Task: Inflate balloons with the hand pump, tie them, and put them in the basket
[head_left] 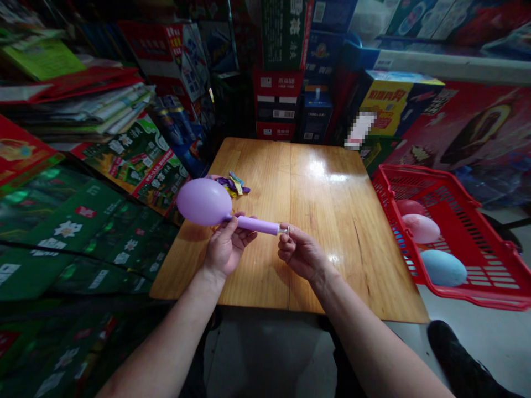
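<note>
A purple balloon [204, 201], swollen with air, sits with its neck on the tip of a light purple hand pump [259, 225]. My left hand [226, 247] pinches the balloon's neck where it meets the pump tip. At the pump's other end, my right hand [302, 251] is closed on the small clear pump handle [284, 229]. The handle is pushed nearly fully in. Behind the balloon, a small pile of flat balloons [234, 184] in purple, yellow and blue lies on the wooden table [315, 221]; the balloon hides part of it.
On the floor at right stands a red plastic basket [489, 246] holding a light blue balloon [443, 268], a pink balloon [421, 228] and a red balloon [410, 208]. Stacked green cartons [83, 232] rise along the left, with paper bags [95, 105] above. More boxes [279, 102] stand behind the table.
</note>
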Motion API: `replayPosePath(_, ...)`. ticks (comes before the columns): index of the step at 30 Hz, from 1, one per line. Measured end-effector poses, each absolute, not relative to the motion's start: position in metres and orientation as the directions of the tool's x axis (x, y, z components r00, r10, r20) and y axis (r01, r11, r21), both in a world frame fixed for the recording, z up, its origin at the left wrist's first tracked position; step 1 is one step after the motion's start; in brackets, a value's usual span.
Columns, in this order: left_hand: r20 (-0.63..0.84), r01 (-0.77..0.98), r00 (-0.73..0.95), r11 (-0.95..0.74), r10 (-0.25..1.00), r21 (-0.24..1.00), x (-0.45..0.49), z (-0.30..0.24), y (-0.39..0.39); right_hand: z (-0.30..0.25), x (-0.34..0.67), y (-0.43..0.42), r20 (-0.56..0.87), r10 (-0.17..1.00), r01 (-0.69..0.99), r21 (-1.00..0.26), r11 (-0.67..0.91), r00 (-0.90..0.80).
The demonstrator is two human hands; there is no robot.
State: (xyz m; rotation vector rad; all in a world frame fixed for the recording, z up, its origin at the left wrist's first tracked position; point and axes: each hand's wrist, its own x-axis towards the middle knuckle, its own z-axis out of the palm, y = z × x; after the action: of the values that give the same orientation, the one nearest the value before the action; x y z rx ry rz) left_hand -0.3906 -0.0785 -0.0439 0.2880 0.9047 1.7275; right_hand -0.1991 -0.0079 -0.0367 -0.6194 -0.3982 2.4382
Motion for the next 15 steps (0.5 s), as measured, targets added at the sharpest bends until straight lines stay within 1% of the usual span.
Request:
replayPosePath(2,-0.24,-0.71,-0.369,-0.106,0.898,0.696,-0.391,-0.044,-0.078,-0.037,-0.201,-0.006,-0.343,0.643,-0.466,-0.473,-0.748,-0.685)
replayPosePath(4,-0.241,-0.704,-0.37,-0.102,0.897,0.703,-0.39,-0.044,-0.079,-0.038,-0.202,-0.004,-0.342,0.688,-0.425,-0.588,-0.688,-0.641)
replayPosePath(6,-0.245,-0.697,-0.359,-0.084,0.901,0.712,-0.388,-0.043,-0.08,-0.04,-0.204,-0.004,-0.331,0.731,-0.324,-0.734,-0.597,-0.597)
replayPosePath(8,-0.245,-0.685,-0.349,-0.068,0.904,0.725,-0.386,-0.043,-0.081,-0.042,-0.206,-0.006,-0.321,0.765,-0.196,-0.845,-0.498,-0.558)
replayPosePath(9,-0.243,-0.68,-0.347,-0.064,0.906,0.731,-0.385,-0.043,-0.081,-0.043,-0.207,-0.007,-0.325,0.776,-0.143,-0.874,-0.465,-0.541)
replayPosePath(11,-0.237,-0.679,-0.354,-0.075,0.905,0.73,-0.387,-0.042,-0.081,-0.044,-0.207,-0.007,-0.347,0.78,-0.089,-0.887,-0.454,-0.521)
replayPosePath(13,-0.234,-0.694,-0.399,-0.125,0.886,0.709,-0.397,-0.041,-0.08,-0.044,-0.206,-0.004,-0.362,0.784,-0.093,-0.88,-0.466,-0.505)
replayPosePath(15,-0.25,-0.702,-0.489,-0.208,0.836,0.681,-0.414,-0.039,-0.079,-0.045,-0.203,0.002,-0.362,0.812,-0.115,-0.881,-0.458,-0.457)
